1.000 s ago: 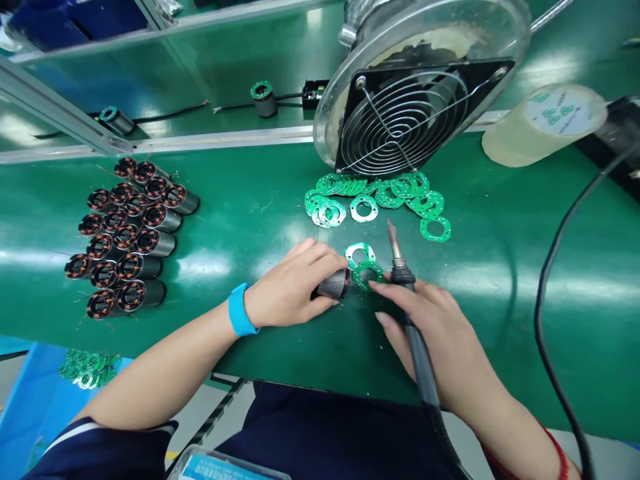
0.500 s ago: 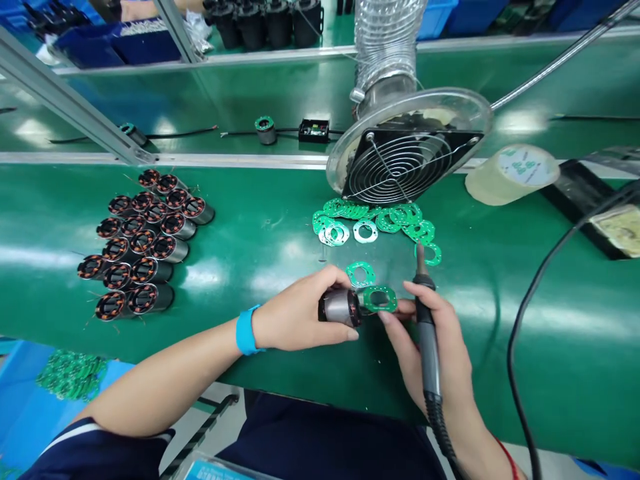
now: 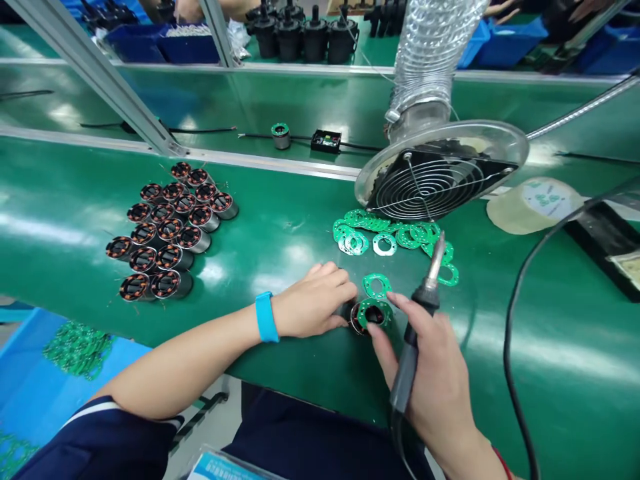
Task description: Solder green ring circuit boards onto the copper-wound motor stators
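Note:
My left hand [image 3: 315, 303] is closed around a motor stator [image 3: 354, 319] lying on its side, copper windings facing right. A green ring-shaped circuit board [image 3: 384, 311] sits against the stator's open end. My right hand [image 3: 443, 367] grips a soldering iron [image 3: 406, 377], its metal tip pointing up and away from the stator. The right thumb and index finger are at the board's edge. Just beyond lies a loose circuit board [image 3: 368, 288], with an overlapping pile of such boards [image 3: 375, 225] farther back.
Several stators [image 3: 173, 285] stand grouped on the left. A fume extractor [image 3: 400, 187] overhangs the board pile. At right are a tape roll [image 3: 510, 208], a black holder [image 3: 603, 243] and the iron's cable [image 3: 507, 347]. A blue bin [image 3: 125, 380] with boards is lower left.
The ring board has moved left onto the stator's end, carried by my right hand. My left hand has turned over the stator. The camera view has shifted left.

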`<state>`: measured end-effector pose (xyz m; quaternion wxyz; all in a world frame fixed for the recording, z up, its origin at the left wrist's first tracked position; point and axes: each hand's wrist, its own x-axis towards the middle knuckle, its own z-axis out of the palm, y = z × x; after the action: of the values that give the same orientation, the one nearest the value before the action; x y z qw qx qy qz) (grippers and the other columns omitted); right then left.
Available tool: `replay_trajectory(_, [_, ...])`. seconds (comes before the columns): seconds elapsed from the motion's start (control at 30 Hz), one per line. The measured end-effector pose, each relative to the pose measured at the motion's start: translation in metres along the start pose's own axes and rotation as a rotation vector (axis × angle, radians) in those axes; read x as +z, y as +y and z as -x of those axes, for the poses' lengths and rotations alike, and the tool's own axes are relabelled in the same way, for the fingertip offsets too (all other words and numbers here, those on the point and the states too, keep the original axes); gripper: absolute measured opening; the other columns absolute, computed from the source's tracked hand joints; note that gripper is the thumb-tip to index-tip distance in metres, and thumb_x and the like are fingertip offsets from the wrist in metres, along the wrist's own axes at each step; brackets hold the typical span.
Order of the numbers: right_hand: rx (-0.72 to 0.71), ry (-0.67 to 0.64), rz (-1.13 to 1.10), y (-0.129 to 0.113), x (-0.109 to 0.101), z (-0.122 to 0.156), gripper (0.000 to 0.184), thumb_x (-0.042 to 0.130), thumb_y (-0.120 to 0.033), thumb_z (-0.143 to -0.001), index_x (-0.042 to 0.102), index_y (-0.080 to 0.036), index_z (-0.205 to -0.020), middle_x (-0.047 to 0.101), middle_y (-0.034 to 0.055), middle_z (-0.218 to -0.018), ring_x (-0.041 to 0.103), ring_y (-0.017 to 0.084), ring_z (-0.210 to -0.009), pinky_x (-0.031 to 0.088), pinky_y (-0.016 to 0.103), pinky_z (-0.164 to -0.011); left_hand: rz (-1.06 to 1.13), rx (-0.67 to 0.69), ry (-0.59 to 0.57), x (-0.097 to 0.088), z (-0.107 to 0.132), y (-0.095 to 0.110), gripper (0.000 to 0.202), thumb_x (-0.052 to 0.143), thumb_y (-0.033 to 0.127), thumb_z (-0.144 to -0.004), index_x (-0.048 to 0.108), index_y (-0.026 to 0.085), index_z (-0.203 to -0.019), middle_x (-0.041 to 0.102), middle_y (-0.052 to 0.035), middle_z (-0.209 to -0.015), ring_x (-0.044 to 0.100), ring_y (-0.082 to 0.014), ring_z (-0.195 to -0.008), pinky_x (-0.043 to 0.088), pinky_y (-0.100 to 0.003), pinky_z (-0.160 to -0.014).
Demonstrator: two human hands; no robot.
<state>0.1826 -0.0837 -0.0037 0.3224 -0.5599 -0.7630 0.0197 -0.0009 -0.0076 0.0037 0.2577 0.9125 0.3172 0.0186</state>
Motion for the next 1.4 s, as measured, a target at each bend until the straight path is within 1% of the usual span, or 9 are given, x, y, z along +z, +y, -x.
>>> replay_trajectory(0.13, [-0.079,-0.122,-0.039,0.001,0.001,0.001,0.032,0.051,-0.032,-0.095,0.051,-0.021,-0.125,0.069,0.0070,-0.088,0.065,0.023,-0.073,0.051,0.035,-0.064,-0.014,0.007,-0.007,0.000,-0.001,-0.006,0.005,0.061,0.019,-0.087,0.061,0.016,-0.091,0.060,-0.0068,-0.097,0.047,-0.0225,-0.092,0.035,-0.034,-0.078])
replay_trajectory(0.27, [-0.015,-0.241,-0.141,0.009,-0.003,0.000,0.033,0.050,-0.029,-0.095,0.049,-0.025,-0.128,0.072,0.0060,-0.097,0.070,0.022,-0.082,0.056,0.034,-0.067,0.050,0.003,0.054,-0.003,-0.001,-0.009,0.013,0.052,0.014,-0.088,0.062,0.018,-0.083,0.061,-0.0048,-0.090,0.048,-0.0215,-0.089,0.035,-0.035,-0.078])
replay_trajectory(0.4, [-0.020,-0.290,-0.206,0.017,-0.003,0.001,0.036,0.050,-0.027,-0.095,0.047,-0.027,-0.131,0.072,0.0069,-0.101,0.071,0.023,-0.089,0.058,0.033,-0.069,0.306,0.043,0.176,-0.008,-0.001,-0.010,0.013,0.051,0.012,-0.087,0.060,0.018,-0.080,0.062,-0.0009,-0.084,0.053,-0.0166,-0.085,0.039,-0.033,-0.082])
replay_trajectory(0.53, [-0.043,-0.240,-0.246,0.019,-0.001,0.002,0.040,0.052,-0.027,-0.094,0.045,-0.025,-0.133,0.071,0.0093,-0.107,0.070,0.024,-0.092,0.057,0.037,-0.073,0.615,0.018,0.198,-0.004,-0.005,-0.003,0.008,0.056,0.014,-0.087,0.060,0.016,-0.080,0.061,-0.0003,-0.081,0.055,-0.0121,-0.073,0.045,-0.026,-0.070])
replay_trajectory(0.67, [-0.148,-0.135,-0.212,0.015,-0.002,0.000,0.047,0.057,-0.018,-0.089,0.043,-0.022,-0.134,0.068,0.0132,-0.119,0.065,0.027,-0.107,0.053,0.044,-0.085,0.740,-0.090,0.195,0.001,-0.007,0.005,0.007,0.058,0.013,-0.085,0.060,0.015,-0.078,0.057,0.0011,-0.077,0.054,-0.0100,-0.067,0.045,-0.024,-0.064])
replay_trajectory(0.83, [-0.203,-0.101,-0.151,0.010,-0.006,-0.001,0.042,0.055,-0.010,-0.088,0.049,-0.022,-0.128,0.075,0.0076,-0.101,0.070,0.023,-0.092,0.051,0.042,-0.086,0.844,-0.207,0.206,0.001,-0.008,0.007,0.009,0.057,0.010,-0.080,0.058,0.015,-0.073,0.056,0.0032,-0.071,0.050,-0.0084,-0.062,0.043,-0.021,-0.059])
replay_trajectory(1.0, [-0.134,-0.029,-0.353,0.013,-0.009,0.009,0.046,0.054,-0.008,-0.089,0.049,-0.019,-0.133,0.076,0.0045,-0.092,0.069,0.021,-0.092,0.046,0.042,-0.094,0.847,-0.275,0.204,0.001,-0.009,0.006,0.011,0.053,0.008,-0.077,0.055,0.016,-0.069,0.052,0.0053,-0.062,0.048,-0.0081,-0.059,0.041,-0.021,-0.057])
replay_trajectory(1.17, [0.020,0.101,-0.562,0.016,-0.017,0.021,0.036,0.053,-0.016,-0.089,0.059,-0.020,-0.124,0.065,0.0028,-0.076,0.061,0.020,-0.074,0.048,0.040,-0.074,0.840,-0.291,0.204,0.003,-0.010,0.005,0.012,0.051,0.008,-0.074,0.052,0.017,-0.067,0.049,0.0064,-0.060,0.044,-0.0073,-0.057,0.038,-0.020,-0.055])
replay_trajectory(1.4, [-0.023,0.025,-0.599,0.017,-0.024,0.021,0.028,0.052,-0.014,-0.086,0.062,-0.019,-0.112,0.059,0.0020,-0.069,0.057,0.019,-0.065,0.048,0.038,-0.063,0.864,-0.296,0.214,0.003,-0.012,0.006,0.013,0.050,0.008,-0.074,0.049,0.017,-0.066,0.046,0.0070,-0.059,0.041,-0.0073,-0.056,0.036,-0.021,-0.055])
